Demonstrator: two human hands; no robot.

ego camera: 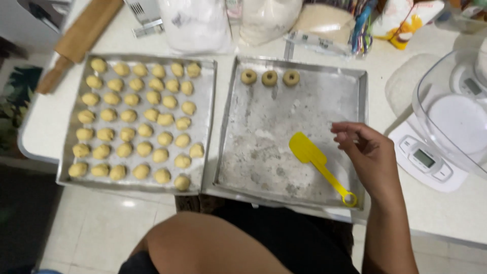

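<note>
Two metal baking trays lie side by side on a white counter. The left tray [208, 91] holds several rows of small round dough balls [128, 116]. The right tray [361, 101] is dusted with flour and carries three ring-shaped dough pieces [269, 77] along its far edge, plus a yellow spatula [315, 159] lying diagonally. My right hand [368, 152] hovers over the right side of this tray, just right of the spatula, fingers loosely curled and holding nothing. My left hand is out of view; a bare knee [203, 246] shows below.
A wooden rolling pin [76, 40] lies at the far left. Bags of flour and ingredients [264, 18] stand behind the trays. A white kitchen scale [428, 162] with a clear bowl [451, 111] sits at the right. Both trays overhang the counter's near edge.
</note>
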